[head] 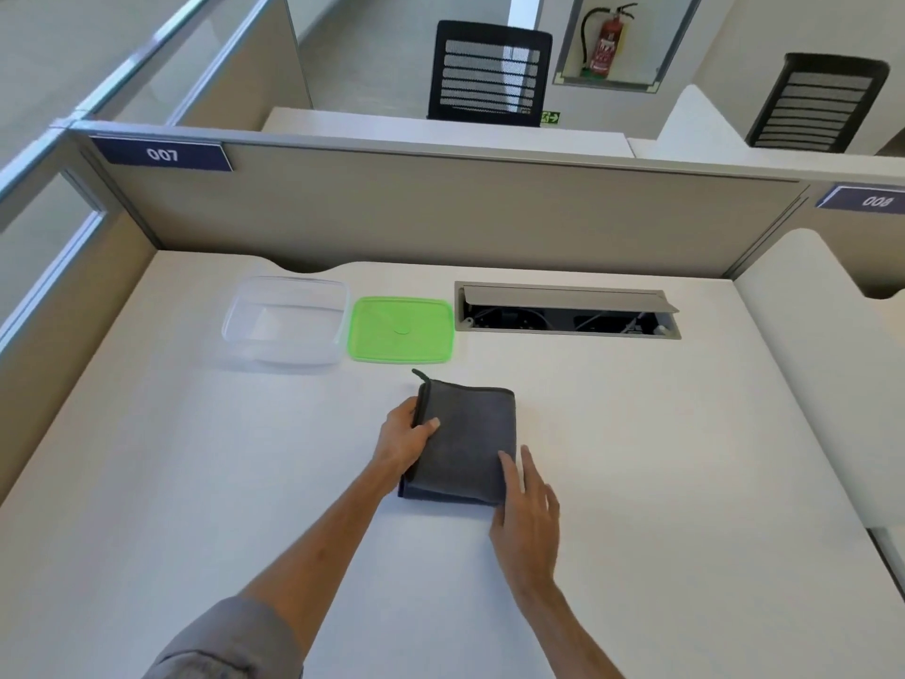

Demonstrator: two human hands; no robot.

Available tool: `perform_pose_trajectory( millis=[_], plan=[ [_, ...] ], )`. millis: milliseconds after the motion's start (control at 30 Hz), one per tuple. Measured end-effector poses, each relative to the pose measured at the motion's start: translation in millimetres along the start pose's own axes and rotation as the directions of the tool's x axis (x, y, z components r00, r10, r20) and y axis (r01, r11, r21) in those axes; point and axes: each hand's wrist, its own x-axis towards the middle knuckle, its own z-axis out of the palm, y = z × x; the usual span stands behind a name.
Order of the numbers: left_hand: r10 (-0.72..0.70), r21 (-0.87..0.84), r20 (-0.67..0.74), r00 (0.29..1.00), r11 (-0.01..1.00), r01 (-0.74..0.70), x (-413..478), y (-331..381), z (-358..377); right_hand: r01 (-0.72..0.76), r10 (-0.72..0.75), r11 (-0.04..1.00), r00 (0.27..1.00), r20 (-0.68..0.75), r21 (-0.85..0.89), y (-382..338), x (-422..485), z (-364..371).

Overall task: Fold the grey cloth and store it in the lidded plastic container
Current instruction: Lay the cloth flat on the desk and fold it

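Left hand (404, 441) fingers pinch the folded grey cloth (465, 445); right hand (526, 512) fingers spread flat.

Container (284, 325) left of lid (400, 329); cloth (465, 438) before them.

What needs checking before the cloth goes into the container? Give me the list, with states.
1. Cloth folded compact: ok, though the near edge shows loose layers.
2. Left hand gripping the cloth's left edge: ok.
3. Right hand gripping: not ok, it lies flat at the near right corner.
4. Container open and empty: ok.
5. Lid off, lying beside the container: ok.
6. Folded cloth fits the container: cannot tell.
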Motion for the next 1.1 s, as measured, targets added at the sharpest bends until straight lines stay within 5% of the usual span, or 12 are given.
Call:
perform_pose_trajectory(
  millis=[400,800,1100],
  plan=[
    [-0.042,0.141,-0.084,0.996,0.989,0.054,-2.8,-23.6,-5.8,-0.039,0.037,0.999,0.996,0.083,0.019,0.8,-10.6,0.7],
    [-0.087,0.055,-0.082,0.993,0.994,0.092,-9.4,-29.2,2.4,-0.03,0.031,0.997,0.999,0.015,-0.076,14.7,9.1,-7.3],
    [0.079,0.276,-0.179,0.981,0.961,-0.027,-15.0,-30.3,14.2,0.136,-0.123,0.971,0.989,0.076,-0.194,38.0,1.8,1.4]
  ],
)
